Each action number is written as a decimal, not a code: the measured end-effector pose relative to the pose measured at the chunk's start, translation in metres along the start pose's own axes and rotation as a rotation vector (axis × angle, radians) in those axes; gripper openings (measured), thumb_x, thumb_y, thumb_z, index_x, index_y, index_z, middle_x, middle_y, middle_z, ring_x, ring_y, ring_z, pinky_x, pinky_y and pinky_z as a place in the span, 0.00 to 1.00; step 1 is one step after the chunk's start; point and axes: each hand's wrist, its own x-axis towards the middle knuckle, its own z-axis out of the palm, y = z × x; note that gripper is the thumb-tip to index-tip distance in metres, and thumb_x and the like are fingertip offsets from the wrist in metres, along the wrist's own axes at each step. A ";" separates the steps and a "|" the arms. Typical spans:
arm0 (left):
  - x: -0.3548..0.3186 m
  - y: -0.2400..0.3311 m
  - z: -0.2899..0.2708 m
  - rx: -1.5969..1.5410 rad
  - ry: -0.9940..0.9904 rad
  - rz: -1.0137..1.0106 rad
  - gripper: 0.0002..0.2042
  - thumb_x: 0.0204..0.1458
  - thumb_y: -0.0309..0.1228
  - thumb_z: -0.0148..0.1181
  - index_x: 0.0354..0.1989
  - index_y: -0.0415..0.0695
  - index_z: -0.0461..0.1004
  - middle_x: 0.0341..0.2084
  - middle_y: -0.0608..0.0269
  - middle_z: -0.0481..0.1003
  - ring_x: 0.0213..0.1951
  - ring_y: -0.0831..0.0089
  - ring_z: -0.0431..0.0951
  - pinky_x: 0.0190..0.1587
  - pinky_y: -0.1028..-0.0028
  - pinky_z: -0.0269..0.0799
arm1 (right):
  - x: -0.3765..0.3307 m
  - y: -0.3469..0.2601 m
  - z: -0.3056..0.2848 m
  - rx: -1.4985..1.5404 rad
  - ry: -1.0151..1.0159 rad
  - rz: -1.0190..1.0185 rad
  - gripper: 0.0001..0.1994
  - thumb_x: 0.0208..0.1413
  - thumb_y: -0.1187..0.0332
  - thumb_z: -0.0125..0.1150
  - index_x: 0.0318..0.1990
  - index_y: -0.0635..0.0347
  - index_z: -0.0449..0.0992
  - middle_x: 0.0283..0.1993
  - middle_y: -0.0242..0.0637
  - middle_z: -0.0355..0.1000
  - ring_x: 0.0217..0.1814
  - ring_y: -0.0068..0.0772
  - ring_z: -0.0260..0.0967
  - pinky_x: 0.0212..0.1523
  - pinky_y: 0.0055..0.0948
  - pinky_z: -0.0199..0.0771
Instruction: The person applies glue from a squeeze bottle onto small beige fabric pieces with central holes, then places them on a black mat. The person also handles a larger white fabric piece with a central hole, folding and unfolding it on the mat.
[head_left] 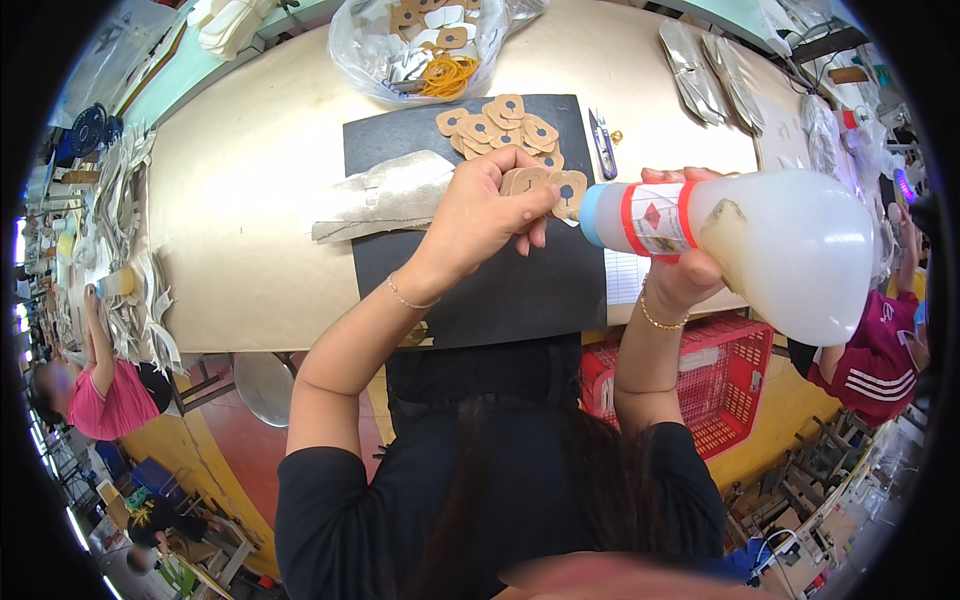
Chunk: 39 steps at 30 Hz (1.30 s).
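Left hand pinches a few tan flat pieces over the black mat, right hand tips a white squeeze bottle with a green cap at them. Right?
Not quite: the head view shows a blue cap on the white plastic squeeze bottle. The rest holds: the left hand pinches the tan flat pieces with dark dots over the black mat, and the right hand tips the bottle.

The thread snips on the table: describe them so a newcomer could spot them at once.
Start at the black mat in the middle of the tan table. Just past its upper right corner, beside the pile of tan tags, lie the thread snips: small, slim, dark-bladed, the only metal tool there.
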 end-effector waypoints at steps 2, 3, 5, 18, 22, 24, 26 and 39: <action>0.000 -0.001 0.000 -0.015 0.001 -0.002 0.09 0.49 0.27 0.60 0.33 0.37 0.67 0.19 0.63 0.71 0.17 0.78 0.72 0.16 0.81 0.65 | -0.003 -0.001 0.001 -0.056 0.068 0.071 0.46 0.33 0.47 0.73 0.56 0.68 0.58 0.50 0.47 0.66 0.48 0.47 0.70 0.49 0.43 0.75; 0.001 -0.002 0.000 -0.022 0.004 -0.005 0.10 0.49 0.27 0.61 0.34 0.37 0.67 0.19 0.63 0.71 0.17 0.78 0.72 0.16 0.81 0.65 | -0.004 -0.001 0.000 -0.066 0.095 0.099 0.46 0.34 0.48 0.73 0.57 0.68 0.58 0.50 0.49 0.66 0.47 0.47 0.71 0.47 0.42 0.76; 0.004 -0.004 -0.002 -0.021 0.007 0.006 0.10 0.49 0.27 0.61 0.34 0.36 0.68 0.19 0.62 0.72 0.17 0.78 0.72 0.16 0.81 0.65 | -0.005 -0.002 -0.002 -0.057 0.129 0.132 0.46 0.35 0.49 0.73 0.57 0.68 0.57 0.49 0.51 0.67 0.44 0.48 0.72 0.43 0.42 0.78; 0.049 -0.007 -0.065 -0.117 0.131 0.066 0.18 0.53 0.26 0.56 0.51 0.33 0.62 0.32 0.55 0.75 0.32 0.72 0.78 0.34 0.77 0.75 | 0.002 -0.012 -0.022 0.089 0.062 0.118 0.41 0.39 0.40 0.67 0.49 0.68 0.62 0.42 0.44 0.68 0.43 0.36 0.71 0.48 0.39 0.74; 0.027 -0.003 -0.054 -0.203 -0.021 0.002 0.21 0.54 0.27 0.56 0.54 0.32 0.61 0.35 0.53 0.75 0.37 0.66 0.79 0.41 0.73 0.78 | 0.008 -0.010 -0.019 0.107 0.040 0.096 0.42 0.38 0.38 0.66 0.48 0.68 0.63 0.40 0.44 0.69 0.41 0.37 0.71 0.47 0.39 0.75; 0.016 0.000 -0.046 -0.123 -0.048 -0.030 0.19 0.54 0.28 0.56 0.52 0.31 0.62 0.36 0.52 0.75 0.37 0.65 0.80 0.38 0.75 0.79 | 0.010 -0.010 -0.012 0.066 0.128 0.083 0.44 0.34 0.36 0.67 0.47 0.69 0.64 0.38 0.44 0.70 0.38 0.39 0.73 0.43 0.40 0.78; 0.007 0.000 -0.033 -0.104 -0.047 -0.001 0.15 0.53 0.28 0.57 0.46 0.32 0.67 0.34 0.53 0.76 0.30 0.68 0.80 0.28 0.79 0.79 | 0.012 -0.011 -0.005 -0.025 0.250 0.044 0.46 0.32 0.34 0.67 0.47 0.70 0.64 0.36 0.44 0.71 0.37 0.40 0.75 0.41 0.40 0.79; -0.016 0.017 0.002 0.118 -0.048 -0.073 0.14 0.49 0.26 0.59 0.42 0.31 0.70 0.23 0.60 0.76 0.19 0.78 0.75 0.19 0.82 0.68 | 0.024 -0.011 0.024 -0.394 0.289 -0.068 0.47 0.37 0.30 0.57 0.47 0.73 0.63 0.37 0.49 0.71 0.36 0.46 0.75 0.41 0.46 0.80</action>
